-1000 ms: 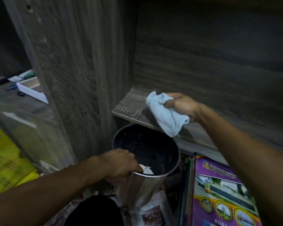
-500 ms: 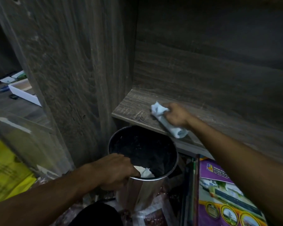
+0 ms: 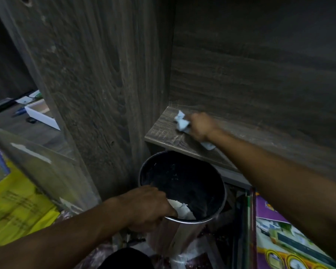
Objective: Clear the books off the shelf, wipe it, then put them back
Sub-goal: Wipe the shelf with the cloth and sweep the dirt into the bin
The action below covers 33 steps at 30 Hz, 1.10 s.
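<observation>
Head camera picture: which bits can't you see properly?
- Bin, head view: inside too dark to see the bottom; the left hand, gripping the rim, covers part.
- Cloth, head view: mostly hidden by the right hand holding it, and blurred.
- Purple book, head view: cut off by right and bottom edges; the right arm covers part.
- Shelf, head view: right end behind that arm.

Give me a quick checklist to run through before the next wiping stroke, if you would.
1. Cloth gripped by the right hand: ok.
2. Cloth lies on the shelf: ok.
3. Visible part of the shelf bare of books: ok.
4. Left hand holds the metal bin by its rim, under the shelf's front edge: ok.
5. Dust all gone from the shelf: cannot tell, too dim.
6. Purple book lies off the shelf, lower right: ok.
</observation>
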Motion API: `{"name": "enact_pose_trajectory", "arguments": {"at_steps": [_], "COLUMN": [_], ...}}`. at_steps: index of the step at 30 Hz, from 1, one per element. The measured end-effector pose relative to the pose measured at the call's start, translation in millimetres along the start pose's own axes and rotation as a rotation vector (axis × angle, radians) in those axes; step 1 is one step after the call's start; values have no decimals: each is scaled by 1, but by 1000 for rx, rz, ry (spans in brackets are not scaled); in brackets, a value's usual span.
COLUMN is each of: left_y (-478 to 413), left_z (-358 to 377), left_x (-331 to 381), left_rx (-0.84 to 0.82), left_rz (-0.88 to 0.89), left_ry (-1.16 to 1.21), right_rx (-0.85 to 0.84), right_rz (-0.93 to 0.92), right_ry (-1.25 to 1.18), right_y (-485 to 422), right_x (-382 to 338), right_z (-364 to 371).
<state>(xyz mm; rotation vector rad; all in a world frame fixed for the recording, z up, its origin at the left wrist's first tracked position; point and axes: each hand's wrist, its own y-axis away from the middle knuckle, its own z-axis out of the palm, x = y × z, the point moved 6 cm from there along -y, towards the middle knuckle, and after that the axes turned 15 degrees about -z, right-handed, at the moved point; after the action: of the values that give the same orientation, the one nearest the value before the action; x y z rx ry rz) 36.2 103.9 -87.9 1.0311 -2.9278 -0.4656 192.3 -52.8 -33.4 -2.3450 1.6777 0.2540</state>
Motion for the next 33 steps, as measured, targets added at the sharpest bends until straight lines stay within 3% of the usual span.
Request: {"name": "enact_pose_trajectory", "arguments": {"at_steps": [5, 9, 13, 17, 22, 24, 28, 31, 33], "left_y": [-5, -4, -11, -18, -12, -20, -24, -21, -20], "left_z": [-3, -5, 3, 1, -4, -2, -1, -3, -4], "left_x": [-3, -2, -4, -6, -3, -3, 2, 2, 2], "left_rx": [20, 104, 54, 68, 100, 120, 4, 13, 12], "left_rz": [-4, 65, 40, 30, 154, 99, 9, 11, 14], "left_ry": [-4, 85, 149, 91, 233, 142, 45, 35, 27], "right_rx": [-75, 48, -14, -138, -18, 13, -73, 16, 73], "right_rz": [-196, -19, 90, -40, -150, -233, -516, -518, -392], "right_ry": [-39, 40, 179, 199, 77, 78, 51, -103, -80], "right_y": [-14, -49, -76, -82, -72, -59, -33, -28, -36], "right_x": [-45, -14, 5, -9, -7, -17, -47, -33, -1], "right_z": [5, -35, -23, 16, 25, 28, 41, 10, -10]}}
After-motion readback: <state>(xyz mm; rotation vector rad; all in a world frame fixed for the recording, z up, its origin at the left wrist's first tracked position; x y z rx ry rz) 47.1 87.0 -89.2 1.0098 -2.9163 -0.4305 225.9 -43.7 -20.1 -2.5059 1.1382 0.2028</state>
